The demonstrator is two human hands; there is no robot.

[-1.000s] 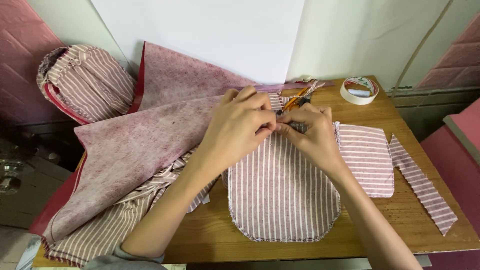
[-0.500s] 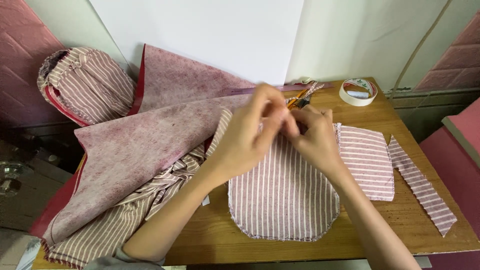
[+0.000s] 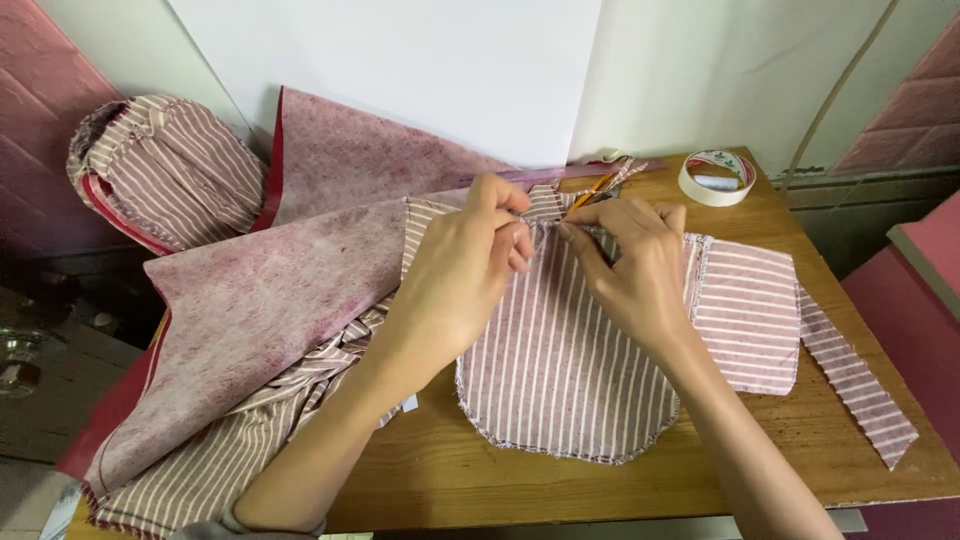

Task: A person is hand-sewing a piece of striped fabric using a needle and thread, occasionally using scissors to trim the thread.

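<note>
We noted both hands meeting at the far edge of a rounded panel of pink-and-white striped cloth point(image 3: 560, 370) that lay flat on the brown wooden table point(image 3: 560, 490). The panel's long axis ran from that top edge toward the body, its curved hem nearest us, so the working spot sat at the end farthest from the person.

The left hand point(image 3: 465, 270) came in from the left with fingers curled and tips pinched on the top edge. The right hand point(image 3: 635, 265) faced it from the right, thumb and forefinger pressed together on the same edge. The fingertips were just beside each other, neither hand clearly nearer.

Beyond the knuckles lay orange-handled scissors point(image 3: 592, 190), partly hidden. A roll of white tape point(image 3: 716, 177) sat near the far right corner. A smaller striped rectangle point(image 3: 748, 315) and a narrow striped strip point(image 3: 858, 385) lay to the right; mottled pink backing cloth point(image 3: 270, 310) spread left.
</note>
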